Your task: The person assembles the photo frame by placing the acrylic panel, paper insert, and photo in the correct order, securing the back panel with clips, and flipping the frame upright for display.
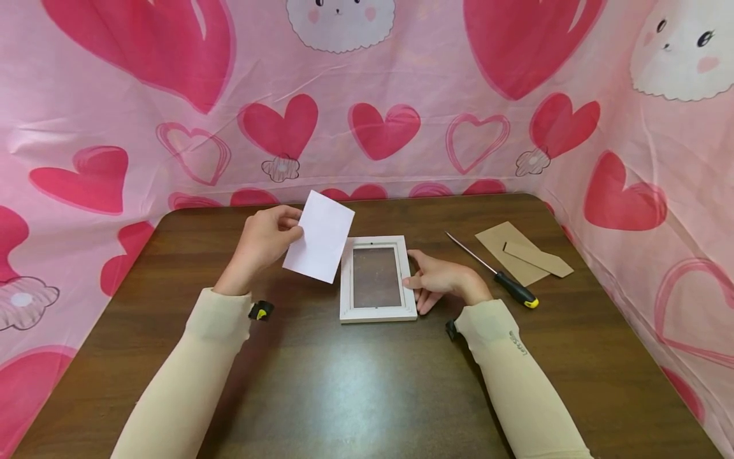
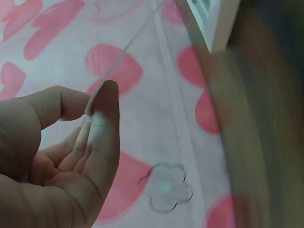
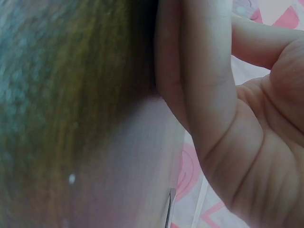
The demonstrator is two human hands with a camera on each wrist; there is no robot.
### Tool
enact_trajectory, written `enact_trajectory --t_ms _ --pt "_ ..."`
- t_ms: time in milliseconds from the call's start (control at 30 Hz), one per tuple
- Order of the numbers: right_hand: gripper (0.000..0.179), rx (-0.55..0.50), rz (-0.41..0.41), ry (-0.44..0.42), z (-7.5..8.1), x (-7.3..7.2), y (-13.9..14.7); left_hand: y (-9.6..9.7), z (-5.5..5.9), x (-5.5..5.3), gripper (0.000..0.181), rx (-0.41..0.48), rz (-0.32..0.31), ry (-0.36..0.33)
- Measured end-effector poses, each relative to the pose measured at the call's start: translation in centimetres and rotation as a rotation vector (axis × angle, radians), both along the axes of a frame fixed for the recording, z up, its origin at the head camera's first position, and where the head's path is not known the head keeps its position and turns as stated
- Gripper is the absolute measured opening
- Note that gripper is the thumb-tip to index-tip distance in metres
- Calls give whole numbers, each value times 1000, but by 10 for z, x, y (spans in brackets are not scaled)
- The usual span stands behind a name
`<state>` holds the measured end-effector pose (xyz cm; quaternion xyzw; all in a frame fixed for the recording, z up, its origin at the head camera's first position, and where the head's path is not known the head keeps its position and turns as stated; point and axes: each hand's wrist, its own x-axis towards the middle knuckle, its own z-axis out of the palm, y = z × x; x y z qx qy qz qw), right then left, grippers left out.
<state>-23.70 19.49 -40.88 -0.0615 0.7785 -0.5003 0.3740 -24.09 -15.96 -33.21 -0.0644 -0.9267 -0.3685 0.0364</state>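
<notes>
My left hand (image 1: 266,236) pinches a white sheet of card or paper (image 1: 321,237) by its left edge, between thumb and fingers. The sheet is tilted above the table, its right corner near the picture frame. In the left wrist view the sheet (image 2: 126,50) appears edge-on between the fingertips. The white picture frame (image 1: 351,313) lies on the table, its opening showing a dark brown, see-through-looking pane (image 1: 376,277). At the frame's right side my right hand (image 1: 441,279) grips the edge, thumb on top and fingers along the outside. The right wrist view shows the fingers (image 3: 209,71) but not the frame.
Right of the right hand lies a screwdriver (image 1: 516,290) with a black and yellow handle. Beyond it is a brown backing board (image 1: 493,239) with a narrower brown strip (image 1: 541,258) on top. A pink heart-patterned cloth (image 1: 384,70) hangs around the wooden table (image 1: 338,382).
</notes>
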Motion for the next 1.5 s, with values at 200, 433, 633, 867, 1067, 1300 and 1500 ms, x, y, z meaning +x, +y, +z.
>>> enact_trajectory --t_ms 200,433,633,867,1067,1300,1500 --pt "84 -8 1 1 -1 0 -1 17 -11 -6 32 126 -7 -61" --pt "83 5 0 8 -2 -1 1 40 -21 -7 35 322 -29 -162" --pt "86 -5 3 13 -2 0 1 56 -30 -2 39 416 -60 -224" --pt "86 -3 3 17 -2 0 1 66 -43 1 41 457 -82 -286" --pt "86 0 6 15 -1 0 1 70 -54 3 42 470 -76 -319" --pt "86 -5 4 15 -1 0 1 74 -64 4 44 468 -57 -348" --pt "86 -7 5 10 -2 -1 1 75 -71 5 47 475 -70 -368"
